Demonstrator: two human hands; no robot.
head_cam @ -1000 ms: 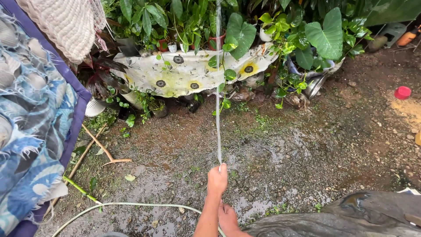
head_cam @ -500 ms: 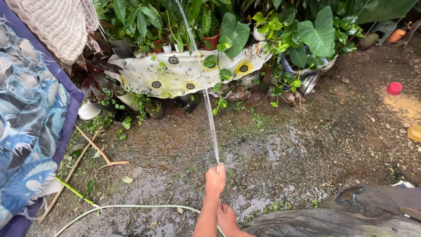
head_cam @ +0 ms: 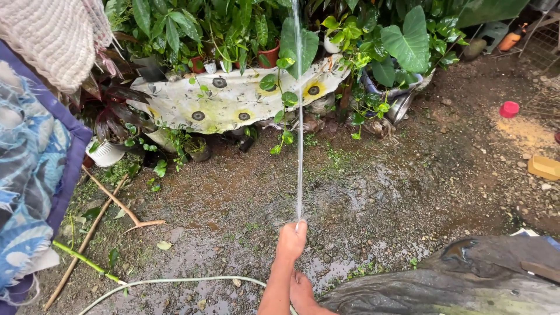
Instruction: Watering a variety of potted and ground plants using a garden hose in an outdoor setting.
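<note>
Head view: wet gravel yard.
Hand [head_cam: 290, 241]: fingers gripping hose [head_cam: 175, 281] end; which hand unclear.
Water jet [head_cam: 300, 116]: arcing toward potted plants [head_cam: 245, 35].
Foot [head_cam: 302, 291]: standing below hand.

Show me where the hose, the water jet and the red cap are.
hose [head_cam: 175, 281], head view, pale length lying on wet ground.
water jet [head_cam: 300, 146], head view, middle of the stream.
red cap [head_cam: 509, 109], head view, its top.

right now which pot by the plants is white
The ribbed white pot at far left under the dark red leaves; the pots up in the greenery are terracotta red.
</note>
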